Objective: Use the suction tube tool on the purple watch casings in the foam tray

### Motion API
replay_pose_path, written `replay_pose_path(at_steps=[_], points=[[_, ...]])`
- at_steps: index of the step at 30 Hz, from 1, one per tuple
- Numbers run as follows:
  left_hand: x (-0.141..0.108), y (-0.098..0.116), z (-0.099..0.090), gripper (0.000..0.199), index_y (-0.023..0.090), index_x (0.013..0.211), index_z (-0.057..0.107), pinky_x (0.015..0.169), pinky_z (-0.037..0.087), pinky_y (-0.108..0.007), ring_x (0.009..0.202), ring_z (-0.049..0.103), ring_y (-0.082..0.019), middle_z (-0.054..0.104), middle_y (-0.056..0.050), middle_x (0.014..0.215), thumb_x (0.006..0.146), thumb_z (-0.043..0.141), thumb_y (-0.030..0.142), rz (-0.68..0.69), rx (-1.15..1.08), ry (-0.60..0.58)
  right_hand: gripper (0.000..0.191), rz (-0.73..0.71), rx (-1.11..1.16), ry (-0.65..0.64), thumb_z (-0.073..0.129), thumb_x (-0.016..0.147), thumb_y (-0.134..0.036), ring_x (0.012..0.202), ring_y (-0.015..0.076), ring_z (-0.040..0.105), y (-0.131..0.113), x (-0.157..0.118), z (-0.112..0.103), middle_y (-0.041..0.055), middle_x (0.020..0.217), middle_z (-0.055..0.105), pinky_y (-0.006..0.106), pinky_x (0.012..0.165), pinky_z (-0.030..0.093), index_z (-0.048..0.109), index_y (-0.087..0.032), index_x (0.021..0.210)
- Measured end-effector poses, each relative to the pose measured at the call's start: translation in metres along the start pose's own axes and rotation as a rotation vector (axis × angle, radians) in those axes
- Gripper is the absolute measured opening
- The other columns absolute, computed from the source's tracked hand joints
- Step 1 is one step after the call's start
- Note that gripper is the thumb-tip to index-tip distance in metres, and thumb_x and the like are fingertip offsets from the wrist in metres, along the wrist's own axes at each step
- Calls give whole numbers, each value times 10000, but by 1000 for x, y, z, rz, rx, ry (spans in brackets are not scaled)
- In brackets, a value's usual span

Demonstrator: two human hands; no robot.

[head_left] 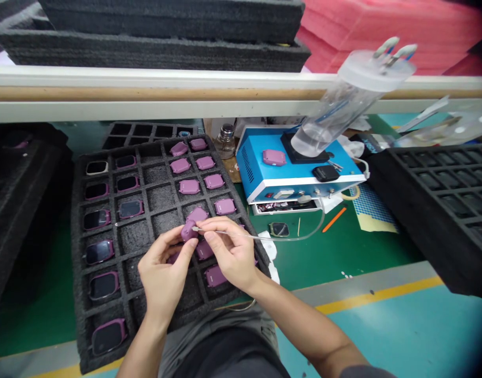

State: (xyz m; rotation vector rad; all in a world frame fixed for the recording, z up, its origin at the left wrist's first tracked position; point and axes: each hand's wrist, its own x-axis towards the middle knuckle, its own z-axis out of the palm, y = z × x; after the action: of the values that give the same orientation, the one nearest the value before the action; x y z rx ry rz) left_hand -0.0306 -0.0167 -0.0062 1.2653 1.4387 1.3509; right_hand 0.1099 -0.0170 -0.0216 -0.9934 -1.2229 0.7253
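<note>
Left hand: The left hand (pixel 161 275) held a purple watch (pixel 189 231) up above the tray, its fingers (pixel 174 244) curled closely around the watch. Lifting it clear seemed to leave its edge open to the right hand.

Right hand: The right hand (pixel 229 256) pinched a thin tube (pixel 264 238) narrowly between thumb and forefinger, which kept the needle tip (pixel 195 229) steady right at the watch's side. Whether the tip touched the watch was too small to tell.

Tray: A black foam tray (pixel 79 273) lay under both hands, so each watch had its own square cell. Purple watches filled the far cells, and watches with dark screens lined the left column.

Machine: A blue machine (pixel 260 176) stood just beyond the tray, with the tube looping back toward it. A clear plastic cylinder (pixel 343 102) leaned above it.

Worktop: The green worktop (pixel 335 262) also carried a small glass bottle (pixel 225 142), an orange pencil (pixel 334 219) and a second black foam tray (pixel 433 210).
</note>
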Motion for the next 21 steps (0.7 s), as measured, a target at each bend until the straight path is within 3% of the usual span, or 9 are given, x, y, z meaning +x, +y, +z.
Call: replay_pose_path(at_steps=[7,12,14,18,19,21], points=[[-5,1,-3,286,181,1082,809,754,650,-250,833,786,-174,829,-48,982,823,845,297,79,77,-8,110,5,74,-2,659,1008,-240,999,184,779,1,-7,-3,70,1051,790,325,877,679,769,-233,1008],[11,22,-36,321,180,1256,734,866,628,-335,975,767,-217,812,-74,1126,943,694,238,283,511,25,103,49,177,137,665,1011,-247,977,184,787,-2,-17,-6,55,1027,767,346,874,703,766,-227,1018],[26,29,-45,281,181,1235,737,957,593,-397,1071,731,-252,793,-90,1195,989,604,208,341,748,-75,97,91,195,164,681,1006,-276,942,180,795,-3,-19,-5,48,1010,764,340,842,713,759,-219,1003],[52,29,-44,334,177,1237,760,1022,546,-443,1096,692,-280,797,-93,1184,1016,510,163,348,999,-436,128,121,155,172,703,998,-321,875,172,809,-4,-21,-6,43,963,786,319,811,709,736,-201,1025],[57,28,-43,344,175,1245,764,1031,540,-442,1100,690,-279,796,-97,1190,1017,507,165,365,1016,-483,132,121,148,178,711,994,-323,857,165,811,-4,-22,-7,37,950,792,307,806,705,726,-201,1043],[66,27,-46,348,168,1253,771,1059,524,-443,1150,680,-286,782,-114,1232,1017,516,180,416,1048,-444,146,118,141,197,729,984,-325,817,153,809,-3,-22,-8,22,925,795,290,792,696,706,-202,1060]])
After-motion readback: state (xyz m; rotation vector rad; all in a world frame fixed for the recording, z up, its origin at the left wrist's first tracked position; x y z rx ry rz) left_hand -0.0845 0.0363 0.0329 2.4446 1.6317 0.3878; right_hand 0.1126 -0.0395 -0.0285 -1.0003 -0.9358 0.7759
